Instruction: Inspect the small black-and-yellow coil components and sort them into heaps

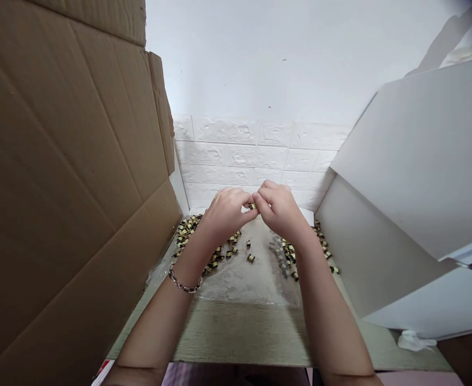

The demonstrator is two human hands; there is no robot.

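Note:
Between my two hands is a small yellow-and-black part (253,206). My left hand (228,210), with a chain bracelet at the wrist, pinches it between thumb and forefinger. The fingertips of my right hand (277,209) are closed on its right side. Under my hands lies a clear plastic sheet (240,287). Similar small parts form a pile (185,229) on the left, partly behind my left forearm, and another pile (290,254) on the right, partly behind my right forearm. Two loose parts lie in the middle, one of them (251,258) nearer to me.
A tall cardboard panel (67,161) stands along the left side. White panels (413,150) close off the right. Behind the greenish table (240,332) rises a white brick-patterned wall (236,155). A crumpled white scrap (415,341) lies at the right front.

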